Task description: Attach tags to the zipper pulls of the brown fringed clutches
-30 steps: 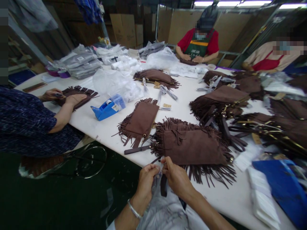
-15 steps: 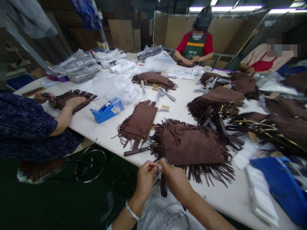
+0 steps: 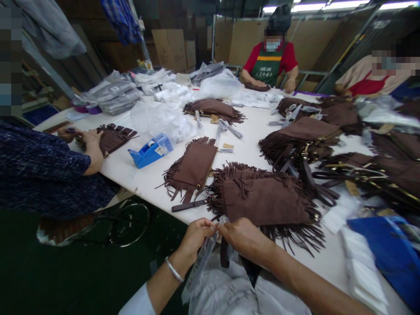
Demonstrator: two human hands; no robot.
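Left hand (image 3: 198,234) and right hand (image 3: 243,236), fingertips nearly together, are both pinched on the clear plastic strip (image 3: 204,258) off the near edge of the counter (image 3: 152,175), its length hanging down leftward, the large fringed bag (image 3: 265,201) lying crosswise just beyond, nearer the right hand.

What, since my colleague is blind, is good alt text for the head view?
A person's left grip and right grip, bare-handed, pinch clear plastic at the edge of a white table, by a fringed brown bag. More such bags and a blue tape dispenser lie beyond; three other people are around the table.
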